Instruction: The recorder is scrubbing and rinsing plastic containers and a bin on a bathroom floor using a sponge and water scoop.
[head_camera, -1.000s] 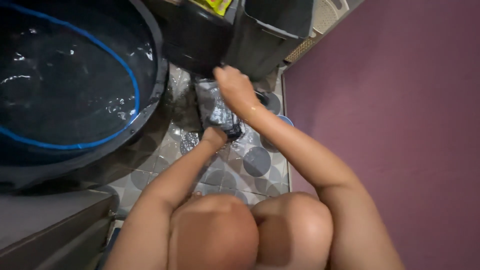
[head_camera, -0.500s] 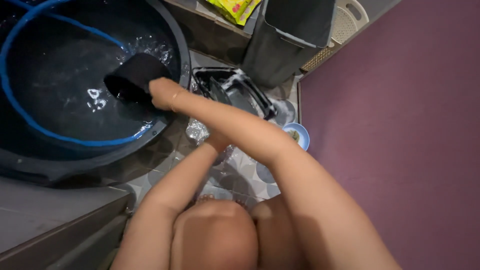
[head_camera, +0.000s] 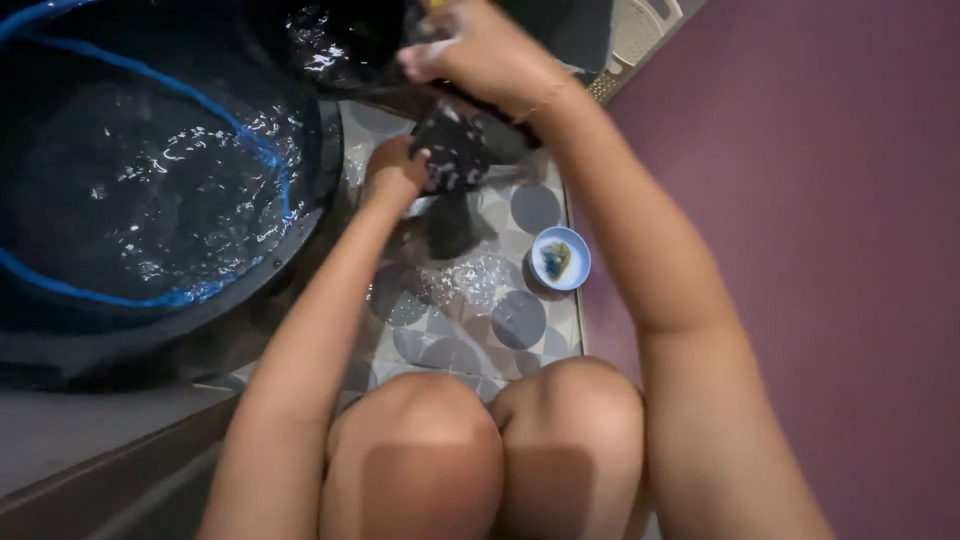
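Between both hands, wet dark cloth

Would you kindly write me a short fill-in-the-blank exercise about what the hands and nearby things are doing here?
1. Both hands, left hand and right hand, grip a wet dark ____.
2. The large black basin holds ____.
3. The small bowl on the tiled floor is coloured ____.

Missing words: cloth; water; blue

Basin left; small dish right; cloth between.
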